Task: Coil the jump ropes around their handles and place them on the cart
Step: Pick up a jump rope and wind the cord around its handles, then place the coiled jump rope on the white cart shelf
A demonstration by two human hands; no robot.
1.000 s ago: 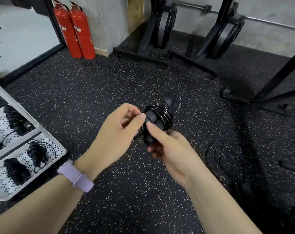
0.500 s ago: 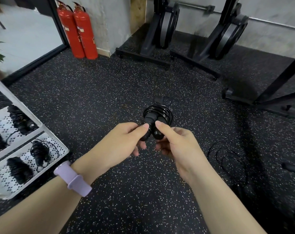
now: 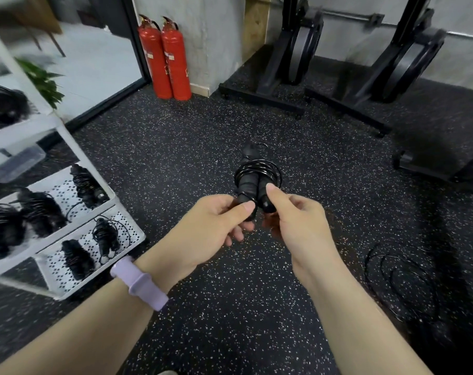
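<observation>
A black jump rope [image 3: 254, 174] is coiled around its two handles and held upright in front of me. My left hand [image 3: 211, 226] pinches the near end of the left handle between thumb and fingers. My right hand [image 3: 297, 220] pinches the right handle, thumb on top. At the left stands a white tiered cart [image 3: 127, 234] with perforated shelves that hold several coiled black ropes [image 3: 105, 234]. A loose black rope [image 3: 400, 277] lies uncoiled on the floor at the right.
The floor is dark speckled rubber. Two red fire extinguishers [image 3: 166, 55] stand against the far wall. Black equipment stands [image 3: 292, 60] line the back, and a black rack base [image 3: 430, 169] sits at the right. A green plant [image 3: 43, 79] shows behind the cart.
The view has swung left, bringing more of the cart in. The coiled bundle has turned more upright and both hands have shifted down to the handles' near ends.
</observation>
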